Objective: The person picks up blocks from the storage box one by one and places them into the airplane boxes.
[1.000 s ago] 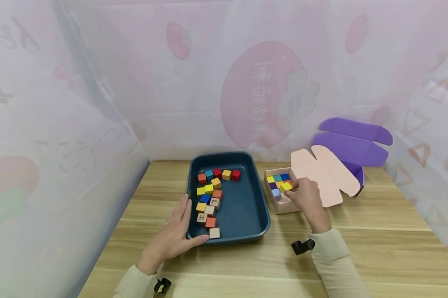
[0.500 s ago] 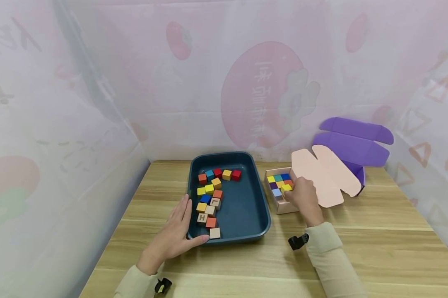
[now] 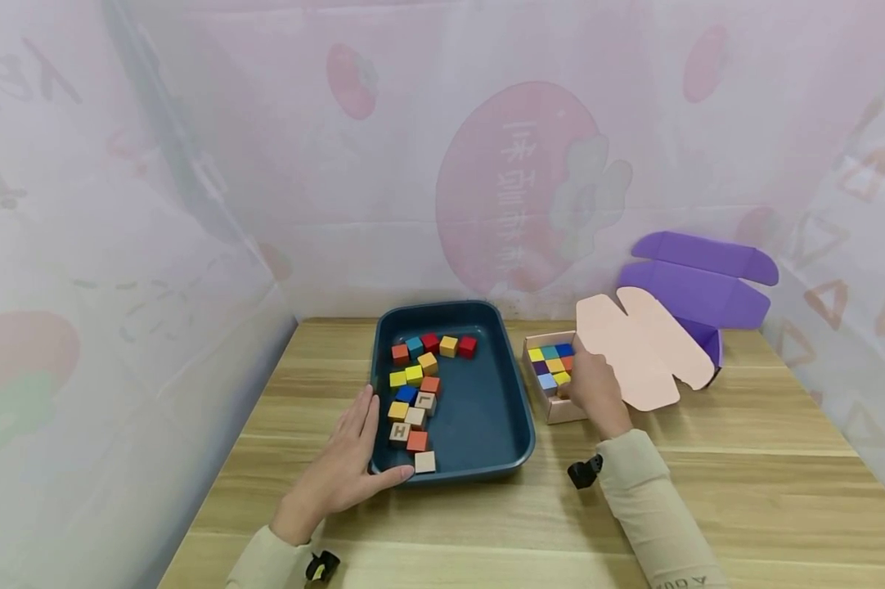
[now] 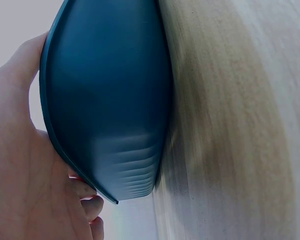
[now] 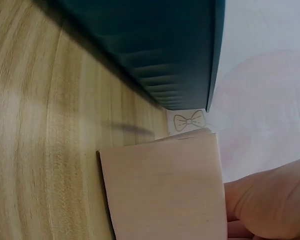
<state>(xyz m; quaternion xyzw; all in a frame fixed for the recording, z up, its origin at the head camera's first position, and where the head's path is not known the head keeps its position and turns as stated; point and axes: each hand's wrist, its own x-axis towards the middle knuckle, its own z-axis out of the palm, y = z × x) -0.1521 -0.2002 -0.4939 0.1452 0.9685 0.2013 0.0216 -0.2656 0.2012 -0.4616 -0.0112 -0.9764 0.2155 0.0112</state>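
A dark blue tray (image 3: pixel 479 433) holds several coloured and plain wooden blocks, mostly along its left side. My left hand (image 3: pixel 343 462) rests on the tray's left rim with straight fingers, the thumb lying at the near corner. To the right is a small pale pink box (image 3: pixel 566 411) with its lid folded back, packed with coloured blocks in rows. My right hand (image 3: pixel 595 391) reaches into it, the thumb against a yellow block (image 3: pixel 561 378) that sits among the others. The fingertips are hidden, so a pinch on that block cannot be made out. In the right wrist view the pink box's side (image 5: pixel 162 190) covers most of that hand.
A purple box (image 3: pixel 707 294) stands open behind the pink lid flap (image 3: pixel 644 348). The wooden table (image 3: pixel 487 532) lies under everything. Printed cloth walls (image 3: pixel 384 213) close off the back and both sides.
My right hand has lowered the yellow block into the pink box, where it now sits level with its neighbours. The hand shifted slightly left and down. My left hand and the tray stay put.
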